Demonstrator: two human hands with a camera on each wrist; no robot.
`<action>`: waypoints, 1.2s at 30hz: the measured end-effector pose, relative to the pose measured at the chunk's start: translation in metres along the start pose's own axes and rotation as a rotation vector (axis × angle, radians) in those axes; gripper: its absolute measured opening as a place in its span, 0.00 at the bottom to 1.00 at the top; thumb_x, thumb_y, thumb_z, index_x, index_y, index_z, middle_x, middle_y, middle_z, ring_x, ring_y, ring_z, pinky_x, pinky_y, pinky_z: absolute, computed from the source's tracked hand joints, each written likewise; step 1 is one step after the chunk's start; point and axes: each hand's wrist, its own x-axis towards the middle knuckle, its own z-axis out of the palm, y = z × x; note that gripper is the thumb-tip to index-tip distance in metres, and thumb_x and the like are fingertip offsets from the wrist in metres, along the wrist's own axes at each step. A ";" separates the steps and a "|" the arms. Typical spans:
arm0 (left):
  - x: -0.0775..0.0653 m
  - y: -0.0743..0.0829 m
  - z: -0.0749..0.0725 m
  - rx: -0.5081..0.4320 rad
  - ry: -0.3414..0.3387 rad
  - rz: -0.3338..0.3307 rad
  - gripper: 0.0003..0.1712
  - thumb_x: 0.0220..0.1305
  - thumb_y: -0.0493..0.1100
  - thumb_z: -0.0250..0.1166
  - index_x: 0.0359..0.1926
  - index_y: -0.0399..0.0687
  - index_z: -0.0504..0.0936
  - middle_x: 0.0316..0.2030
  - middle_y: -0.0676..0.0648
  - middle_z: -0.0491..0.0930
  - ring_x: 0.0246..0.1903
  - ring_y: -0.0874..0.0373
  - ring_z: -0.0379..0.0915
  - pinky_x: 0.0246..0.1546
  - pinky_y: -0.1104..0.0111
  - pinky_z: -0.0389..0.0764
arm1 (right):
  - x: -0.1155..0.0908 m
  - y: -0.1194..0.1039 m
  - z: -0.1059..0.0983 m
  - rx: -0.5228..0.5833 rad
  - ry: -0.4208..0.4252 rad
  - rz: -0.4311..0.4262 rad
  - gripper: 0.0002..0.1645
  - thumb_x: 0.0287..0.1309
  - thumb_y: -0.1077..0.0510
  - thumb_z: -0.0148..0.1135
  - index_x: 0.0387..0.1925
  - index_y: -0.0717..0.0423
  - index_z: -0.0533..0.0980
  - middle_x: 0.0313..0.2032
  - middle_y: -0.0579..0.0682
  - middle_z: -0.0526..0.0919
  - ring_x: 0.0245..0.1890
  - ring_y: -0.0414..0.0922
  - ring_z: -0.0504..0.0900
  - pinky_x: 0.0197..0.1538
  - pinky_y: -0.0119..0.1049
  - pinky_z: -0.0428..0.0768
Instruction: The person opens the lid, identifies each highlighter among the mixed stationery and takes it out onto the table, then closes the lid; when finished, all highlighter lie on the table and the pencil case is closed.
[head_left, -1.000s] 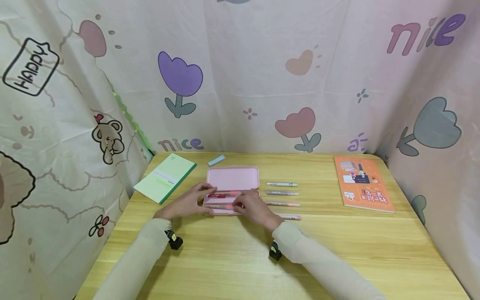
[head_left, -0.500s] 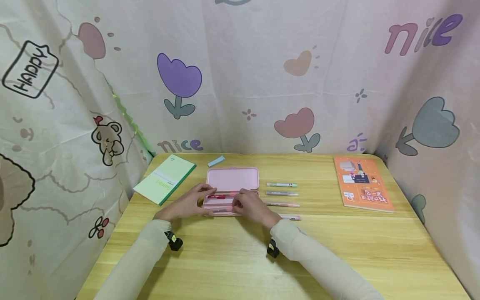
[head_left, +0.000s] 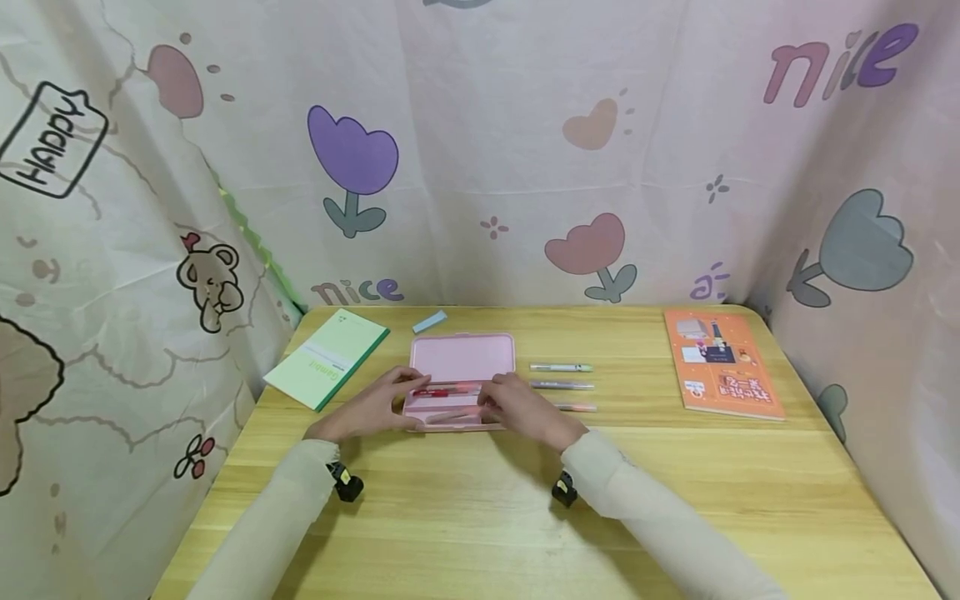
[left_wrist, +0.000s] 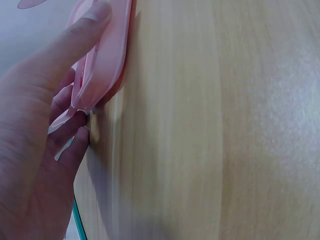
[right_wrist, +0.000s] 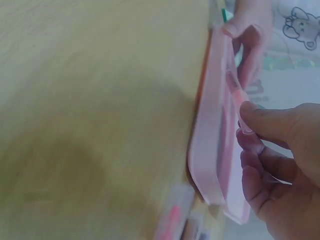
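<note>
A pink pencil case (head_left: 462, 357) lies with its lid folded back on the table. My left hand (head_left: 375, 406) grips its left end, thumb over the front wall and fingers at the far side, as the left wrist view shows. My right hand (head_left: 525, 408) pinches a slim clear pen with a pinkish end (right_wrist: 239, 95) between thumb and fingertips. That pen slants over the front compartment of the case. In the rear compartment lies a red pen (head_left: 431, 392) beside another pinkish pen, both partly covered by my fingers.
Right of the case lie a green-capped pen (head_left: 561, 367), a greyish pen (head_left: 562, 385) and an orange-ended pen (head_left: 577, 407). A pink marker (right_wrist: 172, 215) shows in the right wrist view. A green notebook (head_left: 327, 358), a blue strip (head_left: 430, 322) and an orange book (head_left: 722, 364) lie farther out.
My right hand has shifted slightly right along the case, and the pinched pen has moved right and tilted. The right arm now covers the pink marker in the head view. My left hand stays put.
</note>
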 end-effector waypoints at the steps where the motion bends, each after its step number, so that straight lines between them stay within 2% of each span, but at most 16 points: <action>1: 0.000 0.000 0.000 -0.001 -0.002 -0.002 0.57 0.62 0.68 0.79 0.85 0.56 0.65 0.80 0.46 0.63 0.80 0.42 0.59 0.79 0.41 0.65 | -0.002 0.002 -0.003 0.002 0.005 -0.002 0.04 0.74 0.62 0.70 0.46 0.58 0.86 0.41 0.51 0.88 0.44 0.48 0.84 0.53 0.42 0.85; 4: 0.000 -0.001 0.000 0.003 -0.003 0.000 0.57 0.62 0.68 0.79 0.85 0.56 0.65 0.80 0.46 0.63 0.79 0.43 0.59 0.79 0.41 0.65 | -0.009 0.007 -0.013 0.018 0.045 0.000 0.05 0.73 0.62 0.70 0.46 0.59 0.86 0.41 0.51 0.88 0.44 0.48 0.85 0.52 0.43 0.86; 10: 0.000 -0.001 0.001 0.000 0.000 0.010 0.57 0.62 0.69 0.78 0.84 0.55 0.66 0.80 0.44 0.63 0.79 0.41 0.60 0.79 0.40 0.66 | -0.039 0.024 -0.033 0.101 0.155 0.107 0.08 0.71 0.62 0.71 0.49 0.58 0.86 0.45 0.50 0.89 0.49 0.48 0.85 0.56 0.47 0.86; 17: 0.000 -0.001 0.001 0.003 0.001 0.010 0.57 0.63 0.70 0.77 0.84 0.55 0.66 0.80 0.43 0.63 0.80 0.39 0.59 0.78 0.38 0.65 | -0.094 0.050 -0.048 0.203 0.230 0.228 0.09 0.72 0.62 0.70 0.51 0.55 0.86 0.44 0.45 0.86 0.45 0.41 0.83 0.50 0.36 0.86; 23: -0.001 -0.001 -0.001 -0.014 -0.011 -0.028 0.56 0.62 0.70 0.77 0.85 0.60 0.65 0.81 0.46 0.61 0.81 0.40 0.57 0.79 0.38 0.65 | -0.137 0.060 -0.042 0.222 0.251 0.269 0.08 0.73 0.59 0.70 0.51 0.50 0.85 0.45 0.43 0.85 0.43 0.37 0.81 0.47 0.31 0.84; 26: -0.001 0.000 -0.002 -0.017 -0.013 -0.024 0.56 0.63 0.70 0.77 0.85 0.59 0.65 0.81 0.45 0.61 0.81 0.39 0.57 0.78 0.37 0.64 | -0.153 0.062 -0.036 0.239 0.246 0.280 0.08 0.72 0.59 0.71 0.50 0.47 0.85 0.45 0.41 0.85 0.41 0.34 0.80 0.45 0.30 0.84; 31: -0.001 0.000 -0.002 -0.003 -0.013 -0.017 0.56 0.63 0.70 0.77 0.85 0.58 0.66 0.81 0.44 0.62 0.80 0.38 0.59 0.78 0.36 0.65 | -0.169 0.063 -0.028 0.260 0.207 0.289 0.08 0.71 0.61 0.71 0.48 0.47 0.85 0.41 0.39 0.82 0.38 0.33 0.77 0.41 0.29 0.82; 36: -0.001 0.000 -0.001 -0.016 -0.020 -0.040 0.56 0.63 0.70 0.77 0.85 0.61 0.65 0.81 0.45 0.61 0.81 0.40 0.57 0.79 0.37 0.64 | -0.176 0.064 -0.022 0.276 0.182 0.299 0.08 0.70 0.62 0.72 0.47 0.47 0.85 0.41 0.38 0.82 0.38 0.31 0.78 0.41 0.29 0.82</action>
